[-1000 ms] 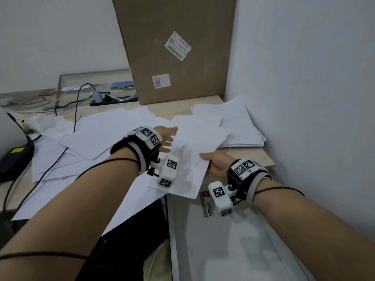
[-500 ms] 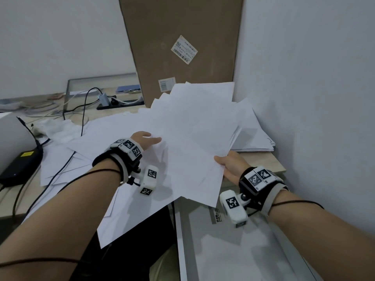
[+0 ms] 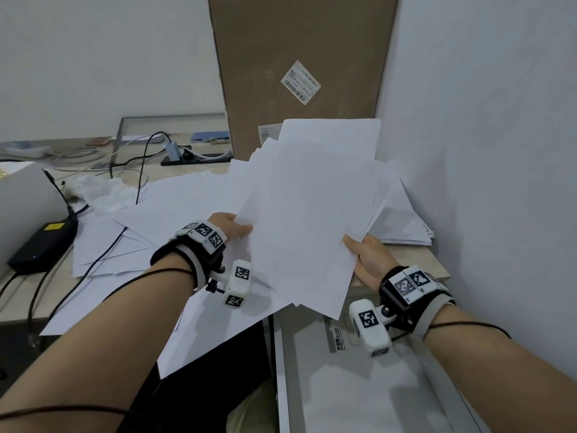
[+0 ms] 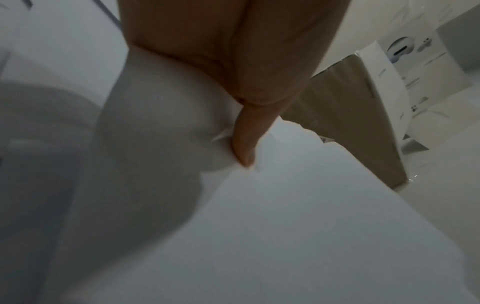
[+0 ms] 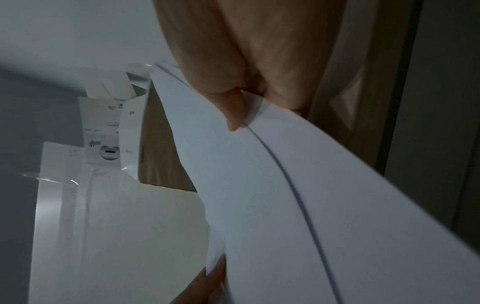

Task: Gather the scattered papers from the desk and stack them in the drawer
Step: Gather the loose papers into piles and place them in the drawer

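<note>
The left hand and right hand both held a sheaf of papers, w/ thumbs pinching its side edges. The sheaf was lifted and tilted above the tabletop, over the open drawer. More loose papers lay on the tabletop at left. A cardboard box stood behind.

Two hands, the left hand and right hand; one desk; one open drawer; one cardboard box. One black power brick. Too many overlapping papers for a count.
</note>
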`<state>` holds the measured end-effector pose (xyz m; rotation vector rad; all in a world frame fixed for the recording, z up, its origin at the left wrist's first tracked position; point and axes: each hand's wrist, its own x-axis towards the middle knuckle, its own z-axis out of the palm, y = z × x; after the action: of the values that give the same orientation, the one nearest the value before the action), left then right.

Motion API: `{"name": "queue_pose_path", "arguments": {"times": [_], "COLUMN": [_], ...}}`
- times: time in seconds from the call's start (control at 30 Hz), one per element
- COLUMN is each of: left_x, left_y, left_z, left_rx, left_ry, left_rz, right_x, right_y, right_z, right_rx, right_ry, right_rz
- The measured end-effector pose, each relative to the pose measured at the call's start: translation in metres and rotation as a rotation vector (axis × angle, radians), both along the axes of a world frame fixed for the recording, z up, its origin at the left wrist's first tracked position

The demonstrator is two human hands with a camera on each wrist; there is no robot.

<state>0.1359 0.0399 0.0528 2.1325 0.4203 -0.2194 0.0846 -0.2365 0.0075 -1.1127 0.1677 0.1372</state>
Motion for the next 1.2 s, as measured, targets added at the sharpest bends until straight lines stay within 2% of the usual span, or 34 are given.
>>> {"name": "queue_pose_path", "arguments": {"times": [0.1, 0.23, 0.33, 0.4, 0.53, 0.63, 0.77, 0.9, 1.0, 1.07, 1.2], "left_x": [-0.001, -0.006, 0.005, 0.003, -0.001, 0.010, -0.021, -0.026, -0.009, 0.006, 0.004], "left_y": [0.008, 0.015, 0.017, 0.007, -0.012, -0.010, -0.028, -0.027, -0.010, 0.008, 0.039], "left_z": [-0.003, -0.010, -0.034, -0.033, -0.019, -0.031, -0.005, -0.003, -0.018, -0.034, -0.039], "left_rx": [0.027, -0.057, -0.278, -0.386, -0.563, -0.715, -0.806, -0.757, -0.536, -0.435, -0.378], "left_ry": [-0.001, 0.039, 0.047, 0.061, 0.090, 0.091, 0.159, 0.154, 0.023, -0.069, -0.081], "left_rz": [0.098, 0.167, 0.207, 0.230, 0.218, 0.255, 0.177, 0.136, 0.256, 0.275, 0.227], "right_x": [0.000, 0.005, 0.011, 0.015, 0.020, 0.019, 0.013, 0.008, 0.007, 0.007, 0.014], "right_y": [-0.002, -0.003, 0.002, 0.005, 0.012, 0.016, 0.020, 0.021, 0.017, 0.009, -0.012], "right_z": [-0.001, 0.000, 0.001, 0.003, 0.006, 0.006, 0.008, 0.007, 0.007, 0.008, 0.015], "right_rx": [0.043, 0.049, 0.063, 0.024, 0.061, 0.080, 0.144, 0.118, 0.054, 0.042, 0.048], "right_ry": [0.001, 0.052, 0.085, 0.115, 0.111, 0.109, 0.068, 0.070, 0.056, 0.034, 0.072], "right_rz": [-0.054, -0.162, -0.217, -0.244, -0.233, -0.186, -0.162, -0.087, -0.021, 0.022, 0.005]}}
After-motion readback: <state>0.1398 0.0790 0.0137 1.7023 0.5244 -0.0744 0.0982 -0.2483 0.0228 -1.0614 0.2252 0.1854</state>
